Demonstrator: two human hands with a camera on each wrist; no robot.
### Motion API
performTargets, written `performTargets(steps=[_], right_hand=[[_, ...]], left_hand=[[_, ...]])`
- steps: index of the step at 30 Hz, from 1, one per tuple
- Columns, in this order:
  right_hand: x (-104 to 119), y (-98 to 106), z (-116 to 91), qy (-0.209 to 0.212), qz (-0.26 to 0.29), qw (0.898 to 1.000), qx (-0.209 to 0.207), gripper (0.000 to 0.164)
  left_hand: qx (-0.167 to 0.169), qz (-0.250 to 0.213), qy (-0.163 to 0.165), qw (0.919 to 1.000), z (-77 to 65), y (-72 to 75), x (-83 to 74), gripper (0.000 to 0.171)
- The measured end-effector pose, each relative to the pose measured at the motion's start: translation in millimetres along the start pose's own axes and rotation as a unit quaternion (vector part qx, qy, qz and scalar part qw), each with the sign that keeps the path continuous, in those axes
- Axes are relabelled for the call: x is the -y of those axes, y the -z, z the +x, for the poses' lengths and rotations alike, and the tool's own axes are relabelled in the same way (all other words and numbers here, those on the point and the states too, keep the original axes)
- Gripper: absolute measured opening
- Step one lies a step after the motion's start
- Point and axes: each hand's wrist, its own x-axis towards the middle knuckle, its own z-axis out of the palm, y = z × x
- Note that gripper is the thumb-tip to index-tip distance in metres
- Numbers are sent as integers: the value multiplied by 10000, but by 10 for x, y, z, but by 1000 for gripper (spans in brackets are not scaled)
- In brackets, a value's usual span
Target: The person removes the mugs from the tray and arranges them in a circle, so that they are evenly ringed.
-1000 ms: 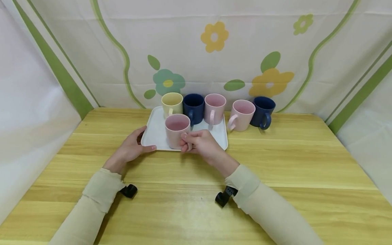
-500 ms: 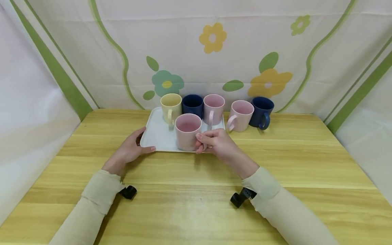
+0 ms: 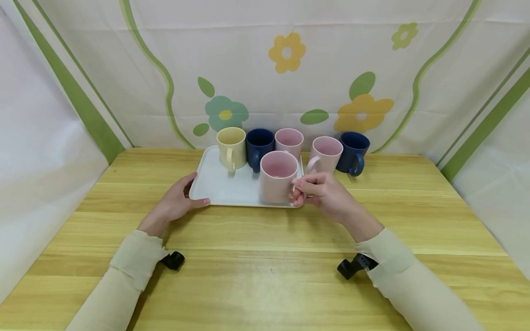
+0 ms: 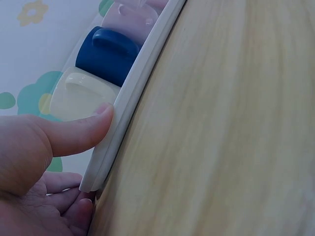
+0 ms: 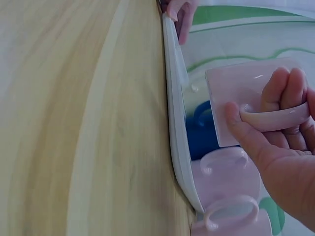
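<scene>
My right hand [image 3: 331, 197] grips the handle of a pink mug [image 3: 274, 186], upright over the right front part of a white tray [image 3: 219, 188]. In the right wrist view, the held mug [image 5: 234, 88] is raised off the tray, with fingers through its handle. My left hand [image 3: 174, 200] holds the tray's left end. In the left wrist view, its thumb [image 4: 86, 135] lies on the rim while the other fingers curl by the outer corner. Along the tray's back stand a yellow mug [image 3: 227, 156], a navy mug [image 3: 253, 149] and another pink mug [image 3: 293, 146], partly hidden by the held one.
Right of the tray, a pink mug [image 3: 329, 161] and a navy mug [image 3: 347, 156] stand side by side on the wooden table [image 3: 248, 276]. A white curtain [image 3: 248, 55] with flower prints hangs right behind the mugs.
My right hand has carried the pink mug rightward across the tray's front, from left of centre to the right end. The left hand has stayed at the tray's left end.
</scene>
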Motion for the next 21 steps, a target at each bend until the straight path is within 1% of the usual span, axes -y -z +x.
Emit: performTargets(steps=[7,12,18,21], right_hand=[[3,242,-150,297,93,9994,173,29],[-3,414,-260,501,131,9985,191,30],[11,605,-399,509,-67,9986,139,34],[11,681,-466,490,-61,9987,84,35]], left_hand=[[12,-35,74,10000,-12,-6,-21,107],[33,-50,78,10000,-10,-12,-24,108],[22,-99,95,9999,-7,-14,-13,108],[17,-121,83,9999,-6,-16,-3,108]])
